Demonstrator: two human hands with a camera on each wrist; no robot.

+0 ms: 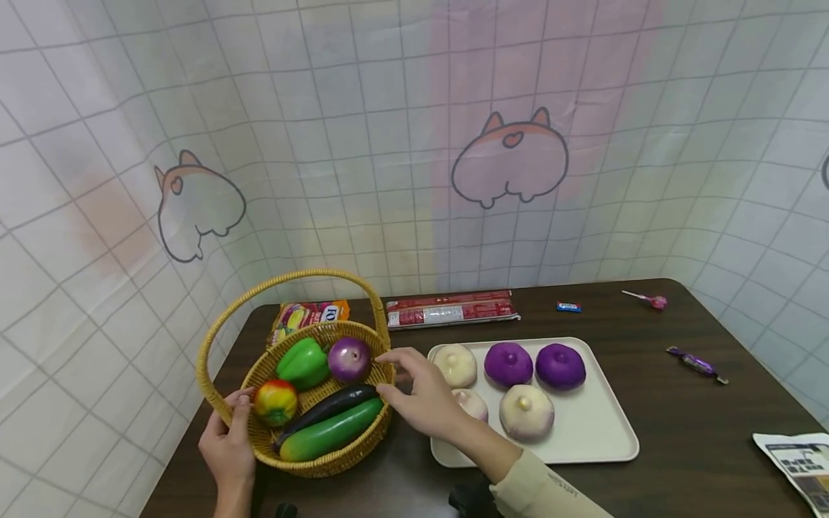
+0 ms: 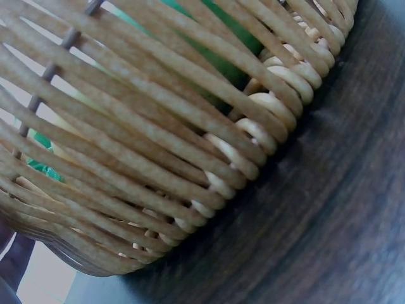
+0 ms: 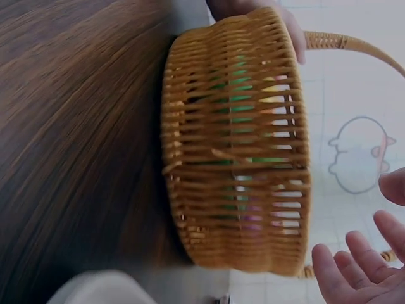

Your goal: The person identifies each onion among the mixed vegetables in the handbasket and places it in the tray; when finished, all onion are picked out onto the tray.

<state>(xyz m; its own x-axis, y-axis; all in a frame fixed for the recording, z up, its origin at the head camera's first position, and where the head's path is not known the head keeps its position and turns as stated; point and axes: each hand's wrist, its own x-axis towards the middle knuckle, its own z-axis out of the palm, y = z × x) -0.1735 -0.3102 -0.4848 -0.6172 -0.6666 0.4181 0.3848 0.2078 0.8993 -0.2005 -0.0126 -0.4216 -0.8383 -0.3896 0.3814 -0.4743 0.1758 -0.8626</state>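
A yellow wicker basket [image 1: 324, 469] with a tall hoop handle stands at the table's left. Inside lie a green bell pepper [image 1: 302, 364], a round purple vegetable [image 1: 350, 360], a red-yellow apple [image 1: 275, 402], a dark long eggplant [image 1: 330, 406] and a green cucumber-like vegetable [image 1: 332, 430]. My left hand [image 1: 228, 444] grips the basket's left rim by the handle's foot. At the right rim my right hand [image 1: 424, 392] holds nothing, its fingers spread; in the right wrist view those fingers [image 3: 361, 259] are apart from the wicker wall [image 3: 237, 145].
Right of the basket, a white tray [image 1: 596, 432] bears several round purple and whitish vegetables. Behind lie a candy bag [image 1: 311, 316] and a long red packet [image 1: 453, 309]. A small blue packet [image 1: 568, 307], lollipop [image 1: 655, 302], purple-wrapped candy [image 1: 698, 365] and printed sheet [image 1: 799, 464] lie rightward.
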